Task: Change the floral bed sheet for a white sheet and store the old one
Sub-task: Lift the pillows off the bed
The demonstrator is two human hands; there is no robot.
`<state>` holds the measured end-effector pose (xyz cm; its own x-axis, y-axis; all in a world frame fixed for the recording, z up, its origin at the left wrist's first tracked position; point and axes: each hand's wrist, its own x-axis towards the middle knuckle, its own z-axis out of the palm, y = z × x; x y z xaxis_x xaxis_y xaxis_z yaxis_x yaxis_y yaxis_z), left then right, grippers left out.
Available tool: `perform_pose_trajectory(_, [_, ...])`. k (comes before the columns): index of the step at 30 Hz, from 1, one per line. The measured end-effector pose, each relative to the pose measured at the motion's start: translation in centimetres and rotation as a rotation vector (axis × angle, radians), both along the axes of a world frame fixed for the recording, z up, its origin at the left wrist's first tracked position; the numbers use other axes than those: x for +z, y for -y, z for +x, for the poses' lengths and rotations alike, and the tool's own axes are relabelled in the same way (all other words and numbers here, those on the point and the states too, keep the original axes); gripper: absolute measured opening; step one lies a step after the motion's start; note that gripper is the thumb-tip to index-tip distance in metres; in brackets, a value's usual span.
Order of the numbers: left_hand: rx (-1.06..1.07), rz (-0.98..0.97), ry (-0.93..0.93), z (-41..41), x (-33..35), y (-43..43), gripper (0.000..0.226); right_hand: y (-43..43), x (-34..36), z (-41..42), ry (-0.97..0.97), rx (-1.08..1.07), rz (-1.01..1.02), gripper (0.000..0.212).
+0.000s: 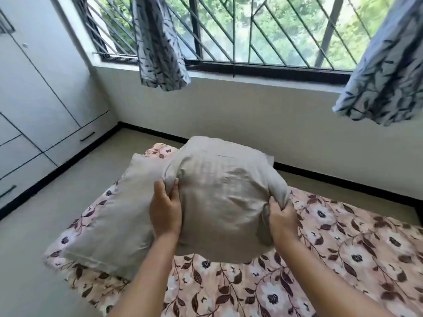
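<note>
The floral sheet [332, 259] lies spread flat, low on the floor [34, 248], running from the near right out to the far left. None of it looks loosened yet, and I can see no white sheet anywhere. The biggest trouble I'd expect is pulling at this sheet while something is on it, which would drag the load along or snag the cloth.

The second pillow [119, 216] is exactly that load. It lies flat on the left part of the sheet with its near end right at the edge, so it would likely roll onto the bare floor if the sheet were tugged from the right.

The lifted pillow [224, 202] hangs above the middle of the sheet, held only by its sides and sagging a little. If it is set back down on the sheet it just becomes a second obstacle (the floor beside the wardrobe [34, 99] at far left looks the safer spot).

The left hand [165, 211] grips the pillow's left side, thumb pressed on the near face and fingers curled round a fold. The right hand [282, 218] pinches a bunched wad of cover at the right side. That grip is mostly on loose fabric, so I'd guess the cover could slip and the pillow drop.
</note>
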<state>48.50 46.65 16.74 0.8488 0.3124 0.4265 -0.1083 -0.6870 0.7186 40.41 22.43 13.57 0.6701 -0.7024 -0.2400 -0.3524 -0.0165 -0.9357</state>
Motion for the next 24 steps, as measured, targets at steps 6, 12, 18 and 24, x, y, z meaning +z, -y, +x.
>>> perform_pose_trajectory(6, [0.267, 0.083, -0.057, 8.7, -2.7, -18.0, 0.037, -15.5, -1.3, 13.2, 0.006, 0.326, -0.043, 0.034])
perform_pose_trajectory(12, [0.441, 0.244, -0.803, 11.8, -11.6, -33.2, 0.043, -25.8, -9.3, 16.5, -0.491, 0.949, -0.150, 0.058])
perform_pose_trajectory(18, [0.313, 0.223, -1.077, 8.6, -18.4, -34.9, 0.066, -29.6, -15.9, 12.9, -0.741, 1.238, 0.008, 0.063])
perform_pose_trajectory(24, [-0.007, 0.223, -1.243, 5.0, -22.9, -30.2, 0.087, -29.7, -17.3, 10.4, -0.751, 1.293, 0.033, 0.107])
